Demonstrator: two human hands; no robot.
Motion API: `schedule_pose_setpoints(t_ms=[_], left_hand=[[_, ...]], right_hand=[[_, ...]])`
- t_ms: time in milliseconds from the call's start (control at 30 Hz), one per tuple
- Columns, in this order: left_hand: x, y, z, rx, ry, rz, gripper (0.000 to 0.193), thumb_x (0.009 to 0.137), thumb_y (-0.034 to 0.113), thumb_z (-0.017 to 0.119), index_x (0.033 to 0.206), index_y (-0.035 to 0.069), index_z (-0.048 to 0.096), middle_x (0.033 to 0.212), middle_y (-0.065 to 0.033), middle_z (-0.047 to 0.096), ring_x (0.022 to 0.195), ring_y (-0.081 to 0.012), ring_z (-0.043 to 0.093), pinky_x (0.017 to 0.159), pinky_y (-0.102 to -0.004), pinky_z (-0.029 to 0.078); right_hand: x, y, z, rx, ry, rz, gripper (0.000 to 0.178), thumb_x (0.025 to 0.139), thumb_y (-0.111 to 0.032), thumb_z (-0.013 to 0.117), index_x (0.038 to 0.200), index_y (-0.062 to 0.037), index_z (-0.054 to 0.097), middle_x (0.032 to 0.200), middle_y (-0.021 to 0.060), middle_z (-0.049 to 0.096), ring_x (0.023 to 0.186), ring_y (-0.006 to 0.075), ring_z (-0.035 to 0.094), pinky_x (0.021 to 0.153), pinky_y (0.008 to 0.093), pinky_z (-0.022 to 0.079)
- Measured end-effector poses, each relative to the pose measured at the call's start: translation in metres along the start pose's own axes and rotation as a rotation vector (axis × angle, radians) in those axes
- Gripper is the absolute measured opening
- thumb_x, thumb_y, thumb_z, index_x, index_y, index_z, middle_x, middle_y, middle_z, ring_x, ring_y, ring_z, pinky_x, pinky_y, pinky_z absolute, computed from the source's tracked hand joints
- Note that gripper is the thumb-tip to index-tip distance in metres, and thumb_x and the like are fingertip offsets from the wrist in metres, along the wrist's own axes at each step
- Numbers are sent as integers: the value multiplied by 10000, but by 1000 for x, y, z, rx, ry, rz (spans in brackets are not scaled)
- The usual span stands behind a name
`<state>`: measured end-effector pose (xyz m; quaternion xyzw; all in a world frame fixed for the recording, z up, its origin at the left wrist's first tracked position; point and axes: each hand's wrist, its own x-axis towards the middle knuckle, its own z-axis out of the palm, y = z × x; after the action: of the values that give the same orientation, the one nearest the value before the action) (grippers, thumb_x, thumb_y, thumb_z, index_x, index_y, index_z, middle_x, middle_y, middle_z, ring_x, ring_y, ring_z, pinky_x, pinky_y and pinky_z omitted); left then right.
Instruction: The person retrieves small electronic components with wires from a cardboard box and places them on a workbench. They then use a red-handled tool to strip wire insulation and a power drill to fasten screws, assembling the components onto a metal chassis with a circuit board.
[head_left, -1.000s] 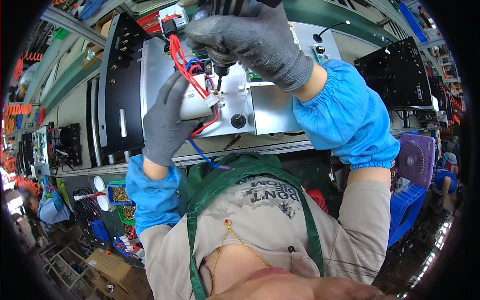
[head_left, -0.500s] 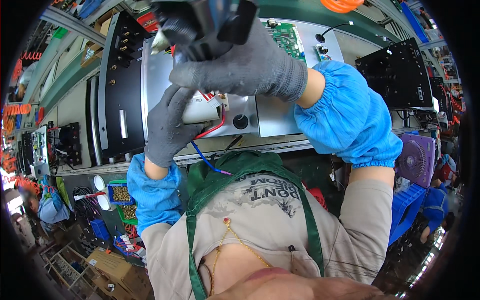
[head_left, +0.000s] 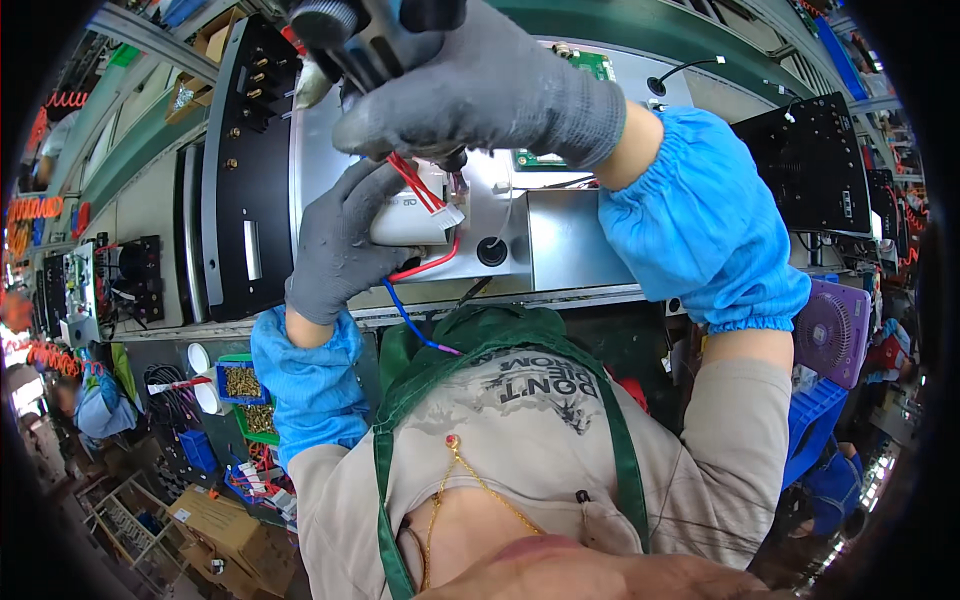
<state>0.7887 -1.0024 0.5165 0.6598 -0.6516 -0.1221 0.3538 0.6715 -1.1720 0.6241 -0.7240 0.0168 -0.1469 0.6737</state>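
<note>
My right hand (head_left: 490, 95), in a grey glove, is wrapped round a dark power screwdriver (head_left: 375, 35) held above a silver metal chassis (head_left: 575, 235). Its bit points down close to the chassis, beside a white cylinder-shaped part (head_left: 410, 222). Against the left side of that cylinder, my gloved left hand (head_left: 345, 235) curls its fingers and thumb and steadies it. Red wires (head_left: 422, 188) with a white plug lie over the cylinder. A thicker red wire and a blue wire (head_left: 408, 312) run out beside my left hand, the blue one reaching my apron.
A black panel (head_left: 245, 190) stands upright along the chassis' left side. A green circuit board (head_left: 597, 66) sits at the far side of the chassis. Further right are a black box (head_left: 815, 165) and a purple fan (head_left: 835, 325). Screw trays (head_left: 242, 382) lie at lower left.
My right hand and the screwdriver have shifted slightly, and the bit now shows beside the cylinder. The red wires and white plug are more exposed. My left hand stays at the cylinder.
</note>
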Motion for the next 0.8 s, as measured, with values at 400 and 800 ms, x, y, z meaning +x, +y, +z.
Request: schedule_pose_setpoints(t_ms=[400,800], left_hand=[[0,1,-3,-26,-39,-5,723,479,38,783,1170,118,586,1223,-143,561,1020,-331,613,833,-358,522],[2,7,-4,-110,-20,-83,737,476,12,778,1181,113,588,1214,-130,566,1056,-306,606,868,-354,506]], right_hand=[[-23,24,6,-191,263,67,324,675,-231,765,920,-51,653,750,36,646,650,100,600,590,258,491],[-14,-11,3,291,287,277,362,722,-103,697,1050,-15,571,761,27,613,654,99,572,609,263,498]])
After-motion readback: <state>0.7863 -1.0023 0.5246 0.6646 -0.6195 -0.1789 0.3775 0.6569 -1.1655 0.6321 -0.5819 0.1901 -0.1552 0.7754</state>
